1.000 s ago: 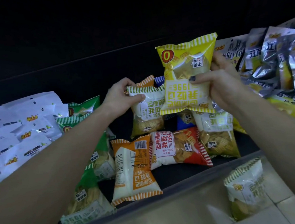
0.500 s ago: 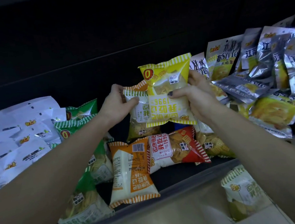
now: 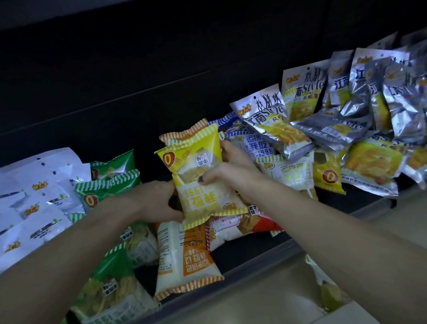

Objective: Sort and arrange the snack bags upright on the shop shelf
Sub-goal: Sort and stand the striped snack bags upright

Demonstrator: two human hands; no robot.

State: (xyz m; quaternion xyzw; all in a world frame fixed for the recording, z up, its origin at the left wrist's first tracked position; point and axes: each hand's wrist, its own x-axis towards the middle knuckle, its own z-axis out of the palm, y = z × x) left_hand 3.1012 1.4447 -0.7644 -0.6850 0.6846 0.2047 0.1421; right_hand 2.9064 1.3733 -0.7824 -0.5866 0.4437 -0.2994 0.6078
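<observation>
Lowered since a moment ago, the yellow snack bag (image 3: 198,178) now sits between both hands above the dark shelf (image 3: 254,255). Silver bags (image 3: 373,111) pile right of the grip, white bags (image 3: 22,204) left, an orange bag (image 3: 187,257) just below. Right hand (image 3: 236,172) pinches its right edge; left hand (image 3: 156,200) grips the lower left.

The right arm hides most of a snack bag on the floor (image 3: 327,291). The yellow bag (image 3: 201,178) covers the left hand's fingers (image 3: 171,212). White bags (image 3: 17,204) run off the left edge.
</observation>
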